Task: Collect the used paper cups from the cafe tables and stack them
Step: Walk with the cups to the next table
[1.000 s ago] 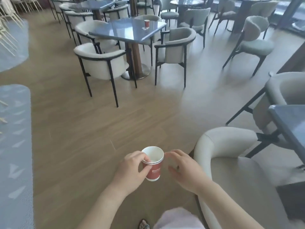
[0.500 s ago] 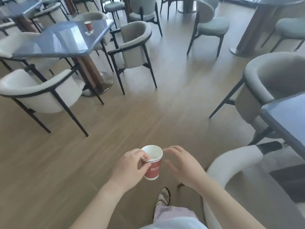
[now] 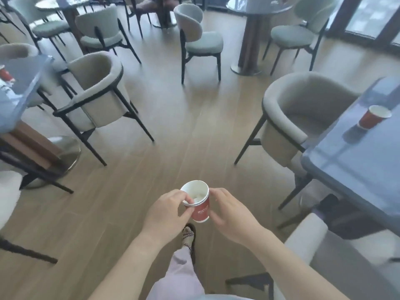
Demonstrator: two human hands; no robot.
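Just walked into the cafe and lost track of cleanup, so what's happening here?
A person is walking across the wooden floor between tables, holding a red paper cup in front of them. The left hand grips it at the rim and side; the right hand is at its other side. Two rims seem to show, so it may already be a stack. Another red cup stands on the blue table to the right, and one more at the far left.
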